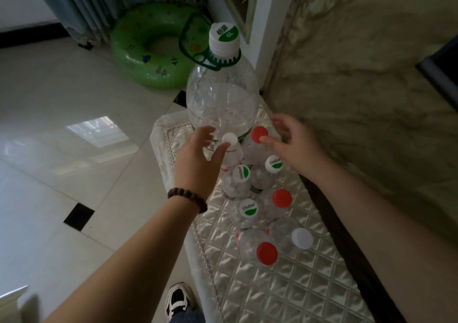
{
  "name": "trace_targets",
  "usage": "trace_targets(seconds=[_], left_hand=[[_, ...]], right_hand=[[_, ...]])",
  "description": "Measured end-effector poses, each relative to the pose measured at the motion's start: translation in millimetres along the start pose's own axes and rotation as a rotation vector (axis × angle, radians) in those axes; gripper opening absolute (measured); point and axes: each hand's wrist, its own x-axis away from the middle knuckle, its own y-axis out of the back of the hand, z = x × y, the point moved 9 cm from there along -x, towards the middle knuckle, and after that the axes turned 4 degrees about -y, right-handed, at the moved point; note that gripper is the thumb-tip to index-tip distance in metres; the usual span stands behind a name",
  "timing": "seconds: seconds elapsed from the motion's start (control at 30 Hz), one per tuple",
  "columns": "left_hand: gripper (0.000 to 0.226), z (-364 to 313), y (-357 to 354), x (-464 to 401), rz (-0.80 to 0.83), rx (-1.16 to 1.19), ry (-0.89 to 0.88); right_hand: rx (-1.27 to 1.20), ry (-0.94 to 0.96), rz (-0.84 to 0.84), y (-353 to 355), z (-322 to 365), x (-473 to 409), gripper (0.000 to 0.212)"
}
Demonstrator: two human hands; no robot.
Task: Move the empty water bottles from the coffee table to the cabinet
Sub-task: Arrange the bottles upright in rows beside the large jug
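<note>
A big clear 6L bottle (223, 94) with a green handle stands at the far end of the cabinet's quilted silver cover (285, 293). In front of it stand several small empty bottles with white, red and green-and-white caps. My left hand (195, 164), with a bead bracelet on its wrist, is spread against the big bottle's lower side, its thumb at a white-capped bottle (229, 139). My right hand (292, 146) is spread beside a red-capped bottle (259, 133), its thumb tip touching the cap. Neither hand grips anything.
A marble wall (359, 74) runs along the cabinet's right side. A green swim ring (148, 49) lies on the tiled floor beyond, by a curtain. My shoe (179, 300) stands at the cabinet's left edge. More bottles (267, 249) stand nearer me.
</note>
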Motion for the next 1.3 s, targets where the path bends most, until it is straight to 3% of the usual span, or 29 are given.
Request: trace_targets(seconds=[0.1,0.2,0.3,0.43,0.6,0.73,0.9,1.07,1.3], left_hand=[[0.023,-17,7,18,0.049,0.005,-0.140],[0.037,-26,-18,35,0.307,-0.082,-0.190],[0.046,-20,-37,40,0.428,-0.217,-0.157],[0.041,-16,-32,34,0.357,-0.213,-0.119],[0.042,-12,-30,36,0.327,-0.214,-0.097],[0.054,-6,-24,41,0.298,-0.168,-0.051],[0.028,-24,9,71,0.105,-0.117,-0.151],[0.045,-23,-18,103,0.314,-0.161,-0.163],[0.047,-20,-24,106,0.308,-0.198,-0.118]], right_hand=[[0.033,0.021,-0.021,10,-7,22,0.051],[0.106,0.014,0.041,2,-15,39,0.055],[0.146,0.013,0.072,-8,-20,44,0.044],[0.200,0.059,0.058,-13,-14,43,0.031],[0.220,0.041,0.094,-20,-13,43,0.036],[0.112,0.010,0.068,-9,-14,49,0.054],[0.098,-0.035,-0.005,12,-32,80,0.042],[0.162,-0.053,0.117,-6,-47,106,0.044],[0.215,-0.041,0.063,-11,-51,111,0.048]])
